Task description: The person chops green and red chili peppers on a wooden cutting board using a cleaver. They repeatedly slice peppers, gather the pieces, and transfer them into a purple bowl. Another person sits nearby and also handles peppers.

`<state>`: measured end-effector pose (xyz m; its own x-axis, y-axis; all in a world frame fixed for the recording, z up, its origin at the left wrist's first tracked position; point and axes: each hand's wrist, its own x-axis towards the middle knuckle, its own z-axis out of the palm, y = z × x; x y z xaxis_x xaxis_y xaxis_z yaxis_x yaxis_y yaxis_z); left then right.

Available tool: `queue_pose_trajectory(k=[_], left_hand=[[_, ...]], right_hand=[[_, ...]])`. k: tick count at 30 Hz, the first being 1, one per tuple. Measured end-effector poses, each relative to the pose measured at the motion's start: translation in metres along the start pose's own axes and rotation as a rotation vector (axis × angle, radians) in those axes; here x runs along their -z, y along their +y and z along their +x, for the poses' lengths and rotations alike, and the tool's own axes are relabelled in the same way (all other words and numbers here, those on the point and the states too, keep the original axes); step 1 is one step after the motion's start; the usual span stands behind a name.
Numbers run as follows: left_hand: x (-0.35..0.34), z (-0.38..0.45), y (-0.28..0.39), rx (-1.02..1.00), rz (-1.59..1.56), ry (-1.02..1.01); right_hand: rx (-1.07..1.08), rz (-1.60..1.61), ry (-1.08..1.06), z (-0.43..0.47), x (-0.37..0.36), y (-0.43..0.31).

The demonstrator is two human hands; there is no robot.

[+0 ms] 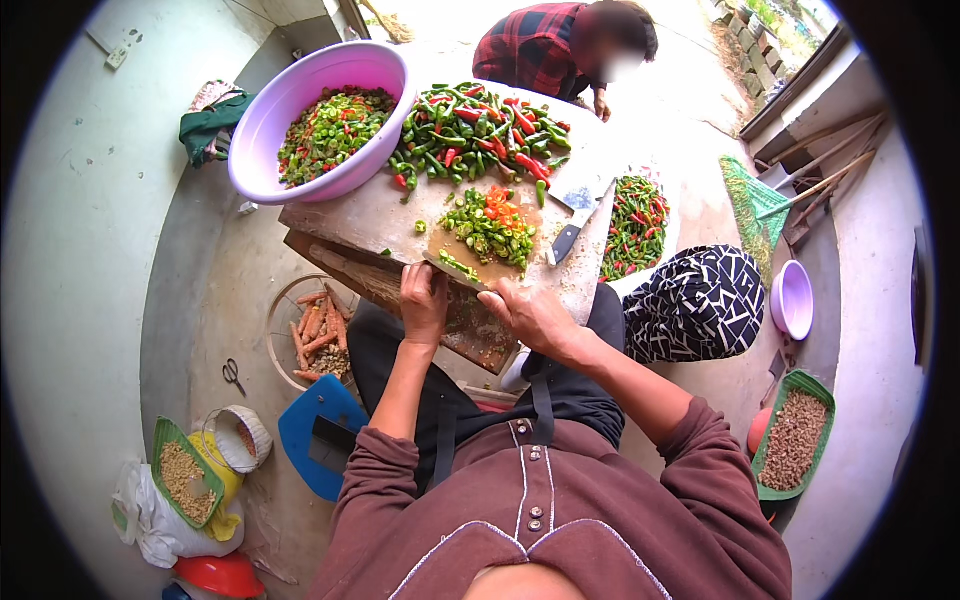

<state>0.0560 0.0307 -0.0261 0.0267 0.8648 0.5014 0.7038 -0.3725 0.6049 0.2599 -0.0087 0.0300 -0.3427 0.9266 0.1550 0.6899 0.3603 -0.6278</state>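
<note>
My right hand [532,313] grips the handle end of a knife [454,271] at the near edge of a worn table [337,210]. The fingers of my left hand [424,300] are curled at the other end of the blade; whether they hold anything is hidden. Just beyond the blade lies a pile of sliced green and red chili peppers [491,232]. Whole chili peppers [480,131] are heaped farther back. A purple basin [247,150] of chopped peppers stands at the back left. On the right, a cleaver [576,214] with a black handle lies flat.
Right of the table is a container of small chili peppers [637,225], near a patterned cloth-covered thing [697,304]. A person [532,52] in a plaid shirt bends beyond the table. At lower left are a basket of corn cobs [322,337], scissors [233,375] and a blue stool [319,427].
</note>
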Motion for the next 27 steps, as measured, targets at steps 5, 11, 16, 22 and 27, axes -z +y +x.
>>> queue_pose_trajectory(k=[5, 11, 16, 22, 27], left_hand=[[-0.003, -0.003, -0.004, 0.007, 0.035, 0.009], [0.001, -0.006, -0.001, -0.011, -0.021, 0.018], [0.006, -0.001, 0.004, 0.018, -0.06, 0.017], [0.005, -0.001, -0.001, -0.021, 0.025, 0.008], [0.002, -0.004, -0.009, -0.005, 0.017, 0.007]], right_hand=[[-0.042, -0.041, -0.059, 0.009, -0.001, -0.013], [-0.061, 0.182, 0.144, 0.015, -0.045, 0.018], [-0.146, 0.222, 0.077, 0.018, -0.007, 0.0], [-0.067, 0.046, -0.081, 0.005, 0.007, -0.004], [-0.106, 0.035, -0.119, 0.016, 0.001, -0.018]])
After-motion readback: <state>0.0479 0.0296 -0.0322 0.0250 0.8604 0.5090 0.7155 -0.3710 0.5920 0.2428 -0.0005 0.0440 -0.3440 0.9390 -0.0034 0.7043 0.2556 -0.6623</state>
